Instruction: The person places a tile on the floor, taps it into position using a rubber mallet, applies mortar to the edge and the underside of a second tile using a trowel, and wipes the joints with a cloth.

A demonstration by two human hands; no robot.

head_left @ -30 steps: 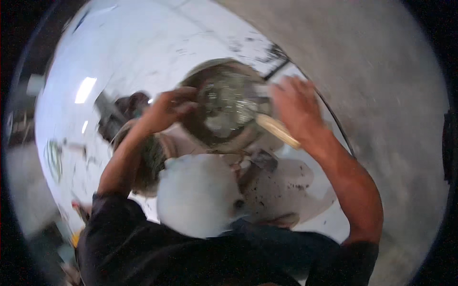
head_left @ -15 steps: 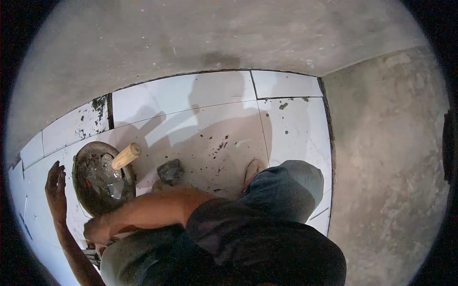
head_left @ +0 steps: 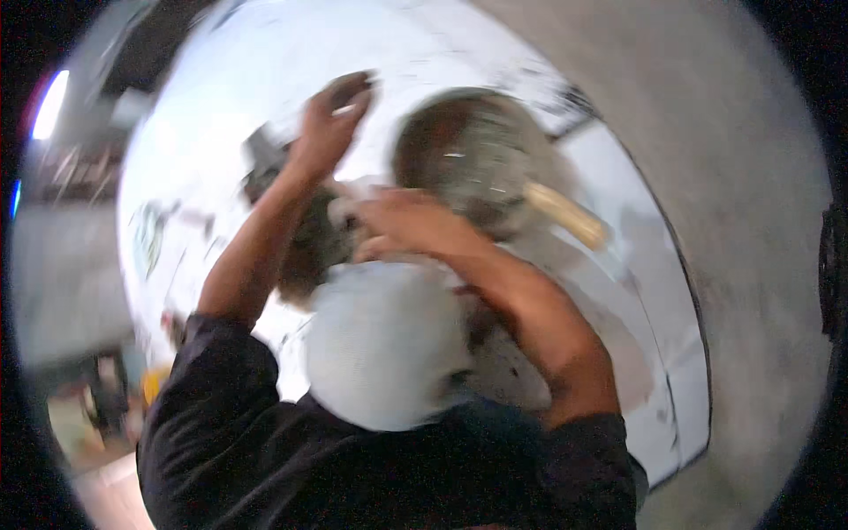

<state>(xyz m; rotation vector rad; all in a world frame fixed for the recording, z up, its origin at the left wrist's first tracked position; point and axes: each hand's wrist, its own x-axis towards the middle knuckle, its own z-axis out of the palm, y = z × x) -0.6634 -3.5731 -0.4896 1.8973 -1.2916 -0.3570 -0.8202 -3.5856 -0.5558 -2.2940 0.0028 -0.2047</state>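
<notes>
My left hand (head_left: 336, 124) is raised over the white tiles, fingers curved and apart from the thumb, with nothing seen in it. My right hand (head_left: 402, 221) is closed just above my knee, beside a dark, rough heap (head_left: 314, 238). A pale grey end shows at its fingers, but blur hides what it is. To its right stands a round basin (head_left: 415, 132) of wet grey mix. A tool's wooden handle (head_left: 570, 216) sticks out over the basin's right rim; its head is hidden in the mix.
White floor tiles (head_left: 238, 71) spread around, with dark crumbs on some. A grey wall (head_left: 707, 132) runs along the right. Blurred items, one yellow (head_left: 156, 382), stand at the lower left. My bent knee (head_left: 389, 344) is close below my hands.
The view has swung left, so the basin now appears right of my hands. The dark heap and the items at left have come into view. My left hand still has its fingers apart.
</notes>
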